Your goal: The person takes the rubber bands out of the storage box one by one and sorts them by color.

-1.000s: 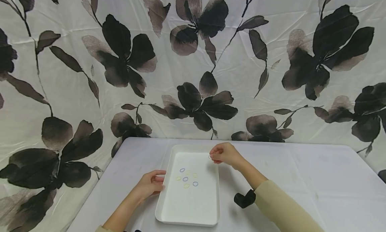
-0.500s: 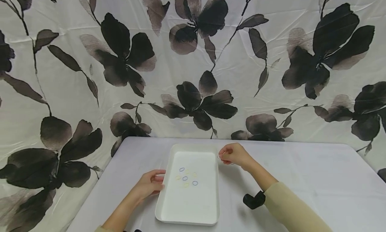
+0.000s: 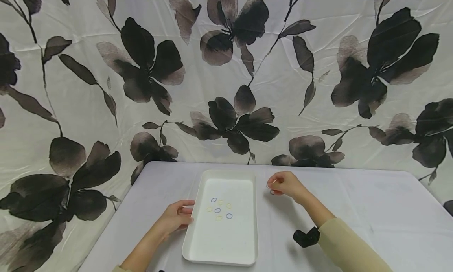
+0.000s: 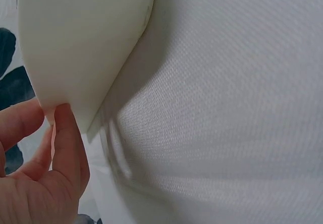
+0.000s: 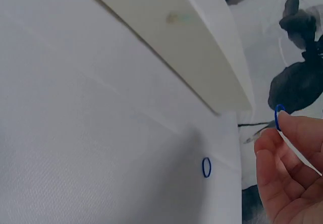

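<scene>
A table (image 3: 354,201) under a pale cloth, and behind it a hanging sheet (image 3: 226,67) printed with big dark flowers. A white tray (image 3: 198,240) sits near the table's front edge, left of the middle, with small blue and yellow rubber bands (image 3: 219,210) scattered in its far half.

The left hand (image 3: 176,217) lies at the tray's left rim, fingers curled onto the rim, and the left wrist view shows the fingertips (image 4: 64,115) touching the tray's outer wall.

The right hand (image 3: 286,184) is out over the bare cloth, just right of the tray's far right corner, arm in a pale sleeve (image 3: 347,248) stretched forward. Its fingers are bunched, pinching a blue rubber band (image 5: 278,116) at the fingertips. A second blue band (image 5: 206,167) lies flat on the cloth just beside that hand, clear of the tray's side. A black strap (image 3: 306,237) hangs under the right wrist.
</scene>
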Motion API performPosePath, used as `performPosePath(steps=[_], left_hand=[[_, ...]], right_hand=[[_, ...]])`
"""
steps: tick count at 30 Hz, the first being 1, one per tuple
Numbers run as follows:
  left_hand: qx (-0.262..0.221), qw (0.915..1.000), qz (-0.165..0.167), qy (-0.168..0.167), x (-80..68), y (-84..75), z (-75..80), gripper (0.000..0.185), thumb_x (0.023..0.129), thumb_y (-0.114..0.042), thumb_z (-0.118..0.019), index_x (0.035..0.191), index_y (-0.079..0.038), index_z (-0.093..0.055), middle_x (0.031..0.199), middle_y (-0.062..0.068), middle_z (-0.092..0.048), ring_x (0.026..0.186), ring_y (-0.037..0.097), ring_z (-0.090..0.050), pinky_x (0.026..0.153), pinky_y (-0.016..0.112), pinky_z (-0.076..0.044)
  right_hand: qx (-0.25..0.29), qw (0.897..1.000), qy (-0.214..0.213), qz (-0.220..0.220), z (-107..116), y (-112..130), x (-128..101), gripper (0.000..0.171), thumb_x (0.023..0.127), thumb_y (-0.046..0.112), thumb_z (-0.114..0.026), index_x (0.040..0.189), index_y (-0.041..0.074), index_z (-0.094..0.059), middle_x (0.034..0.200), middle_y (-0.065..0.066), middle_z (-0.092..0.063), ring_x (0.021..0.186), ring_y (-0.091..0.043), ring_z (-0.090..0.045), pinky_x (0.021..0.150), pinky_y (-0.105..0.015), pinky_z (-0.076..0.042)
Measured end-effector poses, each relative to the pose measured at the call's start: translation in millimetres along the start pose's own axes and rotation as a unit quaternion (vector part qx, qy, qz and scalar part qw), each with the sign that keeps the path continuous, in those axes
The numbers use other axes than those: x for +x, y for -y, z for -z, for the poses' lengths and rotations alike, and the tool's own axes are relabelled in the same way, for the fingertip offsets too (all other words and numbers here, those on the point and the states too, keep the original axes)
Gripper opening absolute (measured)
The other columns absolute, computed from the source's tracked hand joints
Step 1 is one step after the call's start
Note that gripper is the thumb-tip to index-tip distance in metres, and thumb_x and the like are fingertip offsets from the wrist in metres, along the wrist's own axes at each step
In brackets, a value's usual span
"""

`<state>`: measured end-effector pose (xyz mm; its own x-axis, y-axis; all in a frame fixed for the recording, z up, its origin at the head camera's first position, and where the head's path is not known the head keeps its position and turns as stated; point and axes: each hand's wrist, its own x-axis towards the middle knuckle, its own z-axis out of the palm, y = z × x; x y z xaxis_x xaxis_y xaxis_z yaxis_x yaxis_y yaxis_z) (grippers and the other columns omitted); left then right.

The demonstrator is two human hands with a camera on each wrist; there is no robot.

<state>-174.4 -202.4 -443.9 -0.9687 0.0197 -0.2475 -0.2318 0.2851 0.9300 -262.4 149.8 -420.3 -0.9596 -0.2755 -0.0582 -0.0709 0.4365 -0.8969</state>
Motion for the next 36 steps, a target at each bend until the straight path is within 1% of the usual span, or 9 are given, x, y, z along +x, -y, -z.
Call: performPosePath(steps=[4, 8, 16, 23, 27, 36], left_hand=[[-0.004, 1.0000, 0.005, 0.000, 0.5, 0.9, 0.2, 0.055, 0.075, 0.012, -0.063, 0.127, 0.006, -0.049, 0.102, 0.017, -0.059, 0.082, 0.021, -0.061, 0.069, 0.035, -0.053], [-0.003, 1.0000, 0.003, 0.002, 1.9, 2.9, 0.3, 0.055, 0.075, 0.012, -0.063, 0.127, 0.007, -0.048, 0.102, 0.017, -0.059, 0.081, 0.021, -0.061, 0.069, 0.035, -0.053], [-0.004, 1.0000, 0.002, 0.006, 1.9, 5.5, 0.5, 0.056, 0.075, 0.012, -0.063, 0.128, 0.007, -0.047, 0.103, 0.018, -0.058, 0.080, 0.020, -0.060, 0.069, 0.036, -0.053], [-0.008, 0.9999, 0.002, 0.011, 1.0, 5.0, 1.8, 0.056, 0.075, 0.012, -0.063, 0.129, 0.006, -0.047, 0.103, 0.018, -0.058, 0.080, 0.019, -0.059, 0.068, 0.033, -0.053], [-0.010, 0.9999, 0.000, 0.011, 0.7, 5.1, 2.1, 0.057, 0.075, 0.012, -0.064, 0.129, 0.007, -0.047, 0.102, 0.017, -0.058, 0.079, 0.019, -0.059, 0.067, 0.033, -0.052], [-0.012, 0.9999, -0.003, 0.008, 1.2, 3.3, 2.0, 0.057, 0.074, 0.012, -0.064, 0.128, 0.007, -0.047, 0.100, 0.016, -0.058, 0.079, 0.019, -0.060, 0.066, 0.032, -0.053]], right_hand=[[-0.004, 1.000, -0.009, -0.005, 4, -7, 0, 0.010, 0.083, 0.002, -0.066, 0.089, -0.006, -0.065, 0.066, -0.005, -0.059, 0.059, -0.012, -0.056, 0.058, -0.027, -0.051], [-0.005, 1.000, -0.020, -0.011, 7, -14, 0, 0.009, 0.083, 0.000, -0.065, 0.088, -0.007, -0.065, 0.065, -0.002, -0.058, 0.059, -0.012, -0.055, 0.057, -0.025, -0.050], [-0.002, 1.000, -0.022, -0.016, 12, -24, -4, 0.010, 0.083, -0.002, -0.064, 0.089, -0.010, -0.064, 0.071, -0.008, -0.062, 0.061, -0.012, -0.054, 0.057, -0.025, -0.049], [-0.006, 0.998, -0.042, -0.046, 12, -31, -2, 0.009, 0.083, 0.000, -0.065, 0.088, -0.007, -0.066, 0.066, -0.002, -0.058, 0.060, -0.012, -0.052, 0.056, -0.023, -0.048], [-0.005, 0.997, -0.048, -0.053, 12, -36, -1, 0.009, 0.083, 0.000, -0.065, 0.088, -0.007, -0.065, 0.064, -0.001, -0.055, 0.059, -0.012, -0.051, 0.055, -0.023, -0.046], [-0.006, 0.994, -0.076, -0.080, 7, -46, 0, 0.009, 0.082, 0.002, -0.067, 0.086, -0.006, -0.066, 0.065, -0.001, -0.057, 0.058, -0.012, -0.051, 0.054, -0.023, -0.046]])
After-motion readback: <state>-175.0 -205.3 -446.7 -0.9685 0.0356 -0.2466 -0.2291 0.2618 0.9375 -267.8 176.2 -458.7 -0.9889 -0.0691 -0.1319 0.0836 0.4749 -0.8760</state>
